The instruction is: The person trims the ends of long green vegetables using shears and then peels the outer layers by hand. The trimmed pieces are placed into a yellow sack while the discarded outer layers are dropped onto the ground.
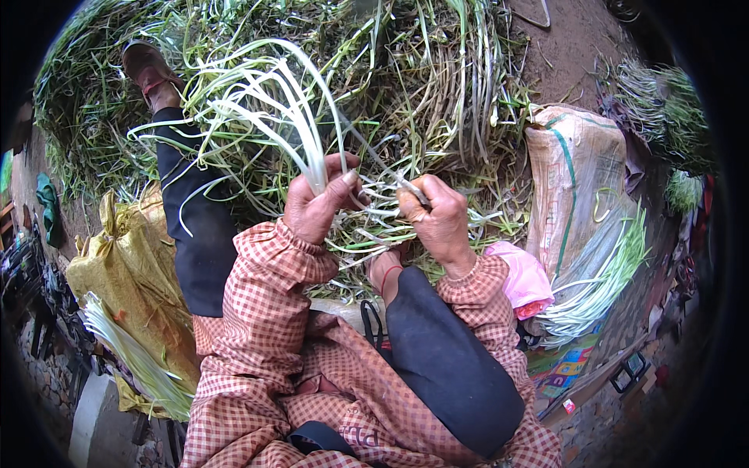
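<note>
My left hand (pixel 316 202) is closed around a fan of long, peeled-looking white-green vegetable stems (pixel 304 137), which arch up and to the left. To its right, my right hand (pixel 439 219) pinches a thin, greyish strand (pixel 377 149) between thumb and forefinger; a small dark spot shows at its fingers, too little to name. A short gap with loose pale stalks separates the two hands. Under and beyond them spreads a large heap of uncleaned green stalks (pixel 433 82), with roots and withered leaves mixed in.
At right stands a white woven sack (pixel 585 169), with a bundle of clean stems (pixel 603 292) and a pink plastic bag (pixel 521 272) near it. A yellow sack (pixel 134 275) and another stem bundle (pixel 137 357) lie left. My shod foot (pixel 149 67) rests on the heap.
</note>
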